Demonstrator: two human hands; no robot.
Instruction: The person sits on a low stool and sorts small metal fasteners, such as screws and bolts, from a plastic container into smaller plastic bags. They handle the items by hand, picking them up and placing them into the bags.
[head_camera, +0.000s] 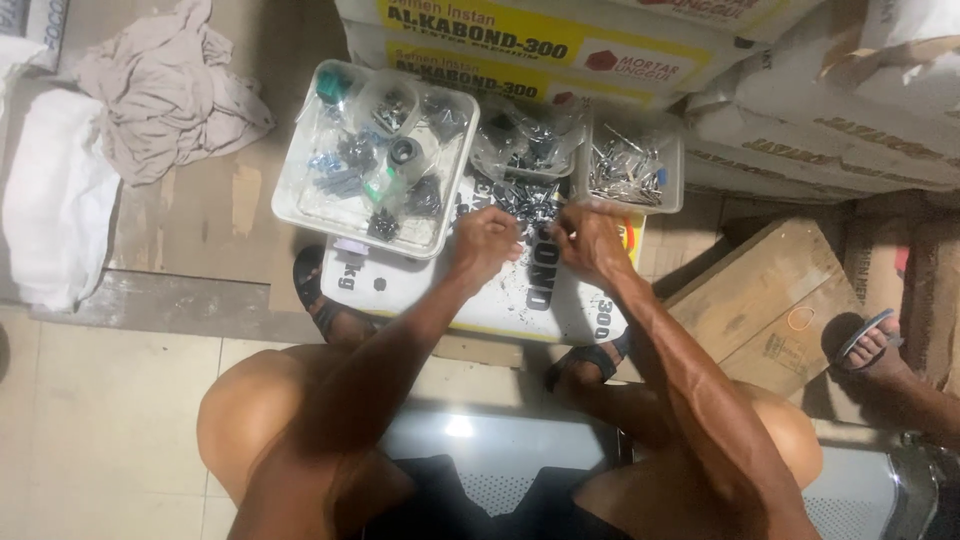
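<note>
Bare knees and forearms fill the lower frame; the person sits with sandalled feet set against a white sack (480, 300) lying flat on the floor.

Work item: a loose pile of small metal screws (527, 200) lies on top of that sack, between the two hands and just in front of the trays.

Left hand (484, 240): fingers curled inward at the near edge of the pile; whether a screw is pinched cannot be told. Right hand (588, 240): fingers likewise bent down into the pile, contents hidden.

Surroundings:
- Large white tray (300, 205), left of the pile, holding small clear bags of dark fittings.
- Small clear bin (678, 160), right of the pile, holding long silvery nails or screws.
- Stacked white-and-yellow sacks (520, 40) behind the trays.
- Wooden board (760, 290) to the right, with another person's sandalled foot (872, 345) beside it.
- Crumpled cloth (165, 90) at upper left.

Risk assessment: the sack surface is soft and uneven, so loose screws would likely roll off its edge onto the floor. Sharp points may prick fingertips. The large tray overhangs the sack edge; a knock could tip it.
</note>
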